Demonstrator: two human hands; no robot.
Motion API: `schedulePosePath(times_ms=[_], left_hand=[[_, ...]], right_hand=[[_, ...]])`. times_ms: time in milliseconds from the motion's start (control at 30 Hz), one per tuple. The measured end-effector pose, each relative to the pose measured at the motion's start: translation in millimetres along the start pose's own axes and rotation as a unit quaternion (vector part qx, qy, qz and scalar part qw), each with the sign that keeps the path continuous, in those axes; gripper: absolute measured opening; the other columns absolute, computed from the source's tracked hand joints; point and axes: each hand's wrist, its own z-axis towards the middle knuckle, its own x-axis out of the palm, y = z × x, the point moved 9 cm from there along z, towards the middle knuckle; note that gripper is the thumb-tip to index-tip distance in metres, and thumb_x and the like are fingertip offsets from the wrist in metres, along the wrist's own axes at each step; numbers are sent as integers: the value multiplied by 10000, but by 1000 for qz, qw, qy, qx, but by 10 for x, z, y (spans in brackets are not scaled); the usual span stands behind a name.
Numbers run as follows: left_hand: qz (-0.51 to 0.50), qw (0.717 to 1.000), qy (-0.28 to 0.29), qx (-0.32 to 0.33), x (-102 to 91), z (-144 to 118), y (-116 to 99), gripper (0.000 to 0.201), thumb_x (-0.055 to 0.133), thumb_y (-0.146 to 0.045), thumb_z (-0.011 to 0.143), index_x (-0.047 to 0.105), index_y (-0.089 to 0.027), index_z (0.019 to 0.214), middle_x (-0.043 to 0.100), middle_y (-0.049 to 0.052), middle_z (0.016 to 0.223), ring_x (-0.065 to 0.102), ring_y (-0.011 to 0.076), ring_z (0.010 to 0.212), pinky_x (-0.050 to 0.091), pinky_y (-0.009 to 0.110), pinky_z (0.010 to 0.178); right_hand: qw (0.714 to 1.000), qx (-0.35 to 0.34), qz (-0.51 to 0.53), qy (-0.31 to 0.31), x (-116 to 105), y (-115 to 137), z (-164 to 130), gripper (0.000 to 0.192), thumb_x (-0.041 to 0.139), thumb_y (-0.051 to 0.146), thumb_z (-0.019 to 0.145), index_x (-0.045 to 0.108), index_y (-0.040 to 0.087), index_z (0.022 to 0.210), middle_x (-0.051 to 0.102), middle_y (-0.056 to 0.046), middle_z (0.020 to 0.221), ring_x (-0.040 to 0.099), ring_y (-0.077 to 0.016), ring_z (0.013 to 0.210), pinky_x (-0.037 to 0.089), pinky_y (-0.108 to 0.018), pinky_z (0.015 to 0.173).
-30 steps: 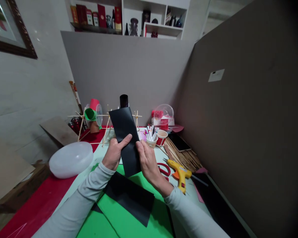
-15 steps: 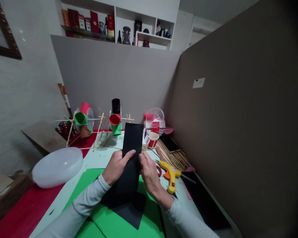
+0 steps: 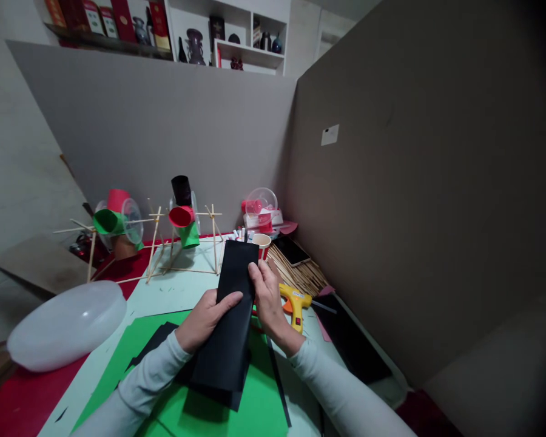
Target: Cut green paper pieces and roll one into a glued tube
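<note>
Both hands hold a long folded strip of black paper (image 3: pixel 227 328) above the table. My left hand (image 3: pixel 207 318) grips its left edge, with the thumb lying across the front. On the right edge, higher up, my right hand (image 3: pixel 268 300) pinches the paper between thumb and fingers. Beneath it lie green sheets (image 3: pixel 264 388) with more black paper (image 3: pixel 157 340) on top. Close to my right hand is a yellow hot glue gun (image 3: pixel 296 303), with a glue stick poking out of its back.
Two stick frames with coloured paper tubes (image 3: pixel 182 216) stand at the back left. A translucent white balloon (image 3: pixel 68 325) lies at the left. Behind my hands are a paper cup (image 3: pixel 262 243), a phone (image 3: pixel 291 250) and many thin sticks (image 3: pixel 295 276). Grey panels (image 3: pixel 391 182) border the table.
The view has turned to the right. My right hand has slid up along the black paper's edge. The paper's lower end has tilted towards me, and its layers show.
</note>
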Motion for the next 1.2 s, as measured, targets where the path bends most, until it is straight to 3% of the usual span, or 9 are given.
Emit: schedulePosePath(times_ms=[167, 333, 533, 633, 733, 967, 1200], left_hand=[[-1, 1000, 12, -15, 24, 22, 86, 458, 662, -552, 773, 679, -138, 971, 730, 46, 809, 673, 239, 785, 543, 342, 748], [13, 999, 19, -26, 25, 29, 140, 445, 640, -548, 789, 675, -137, 956, 722, 45, 768, 669, 234, 750, 542, 342, 728], [41, 998, 22, -48, -60, -112, 199, 486, 652, -560, 780, 676, -123, 990, 749, 86, 878, 679, 277, 840, 539, 358, 735], [51, 998, 17, -44, -149, -237, 208, 504, 646, -552, 792, 673, -146, 1090, 748, 83, 1024, 664, 281, 967, 520, 356, 844], [59, 997, 22, -43, -199, -332, 240, 469, 639, -538, 800, 700, -158, 1068, 753, 70, 1019, 646, 285, 1020, 502, 353, 894], [57, 996, 0, -68, -246, -386, 369, 444, 670, -531, 757, 728, -137, 955, 756, 69, 879, 668, 296, 895, 533, 360, 775], [23, 995, -16, -93, -254, -405, 441, 413, 721, -532, 707, 719, -132, 812, 728, 49, 734, 662, 234, 697, 515, 297, 615]], right_hand=[[997, 4, 78, -4, -21, -36, 52, 287, 470, 438, 931, 472, 220, 743, 457, 44, 711, 413, -135, 659, 362, -255, 622], [990, 20, 137, 3, -39, -90, 97, 283, 525, 437, 905, 455, 221, 737, 391, 57, 684, 350, -120, 617, 325, -237, 577], [975, 60, 208, 56, 51, -146, 133, 235, 634, 435, 838, 560, 222, 905, 450, 59, 683, 412, -114, 615, 359, -229, 599], [959, 98, 243, 104, 185, -214, 113, 288, 712, 439, 766, 607, 192, 870, 509, 44, 676, 444, -108, 590, 375, -233, 582], [947, 131, 265, 125, 292, -293, 54, 298, 754, 428, 728, 641, 177, 844, 561, 29, 682, 483, -107, 591, 395, -233, 584], [940, 159, 280, 113, 361, -403, -37, 245, 783, 394, 701, 687, 189, 797, 600, 34, 681, 514, -105, 603, 407, -227, 596], [934, 178, 285, 124, 370, -423, -12, 306, 775, 470, 682, 701, 193, 788, 621, 14, 690, 533, -117, 607, 433, -236, 588]])
